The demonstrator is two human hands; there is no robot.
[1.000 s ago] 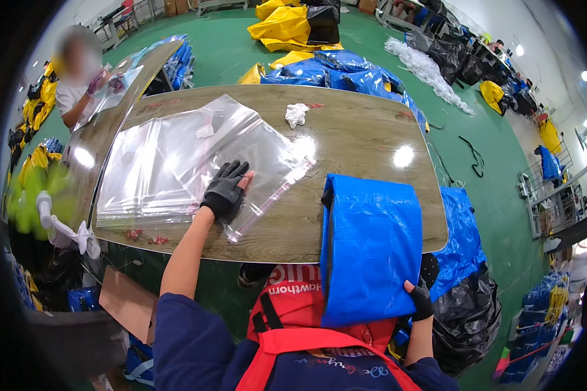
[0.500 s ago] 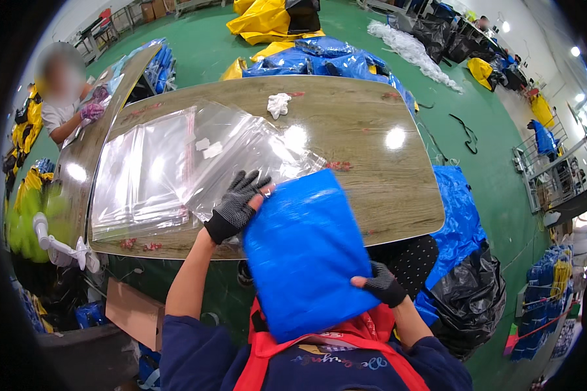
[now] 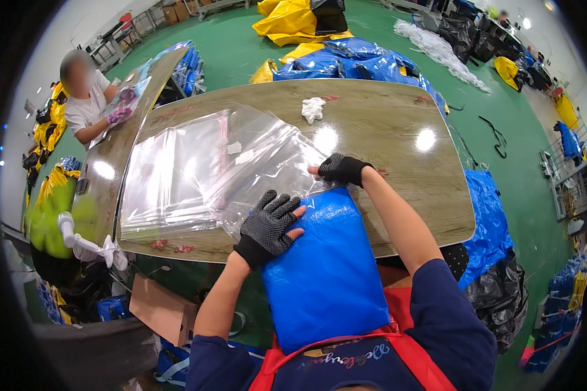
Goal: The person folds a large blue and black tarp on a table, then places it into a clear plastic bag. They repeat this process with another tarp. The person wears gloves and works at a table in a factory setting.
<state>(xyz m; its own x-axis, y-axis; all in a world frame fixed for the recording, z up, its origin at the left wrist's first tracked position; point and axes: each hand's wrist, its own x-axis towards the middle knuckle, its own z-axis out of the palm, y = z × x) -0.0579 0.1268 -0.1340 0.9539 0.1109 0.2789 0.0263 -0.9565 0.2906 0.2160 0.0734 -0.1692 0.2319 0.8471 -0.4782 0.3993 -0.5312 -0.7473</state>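
Note:
A flat, folded blue plastic sheet bundle (image 3: 326, 274) leans from my lap onto the table's front edge. My left hand (image 3: 269, 228), in a black dotted glove with bare thumb and fingertip, lies with outstretched fingers at the bundle's upper left edge and the plastic beside it. Beyond the bundle's top edge, my right hand (image 3: 341, 171), gloved alike, pinches the near right edge of a transparent plastic bag (image 3: 261, 169). More transparent bags (image 3: 169, 176) lie stacked to the left, with small white scraps (image 3: 244, 156) on top.
The wood-patterned table (image 3: 398, 176) carries a crumpled white wad (image 3: 313, 110). Blue and yellow bundles (image 3: 359, 60) lie on the floor behind it. At left, a person (image 3: 88, 104) works at another table; a green-bladed fan (image 3: 59, 218) stands nearer. A black bag (image 3: 502, 300) sits at right.
My right hand has left the blue bundle's lower right side and reached forward to the transparent bag. The bundle has come to rest against the table edge. The view has shifted left.

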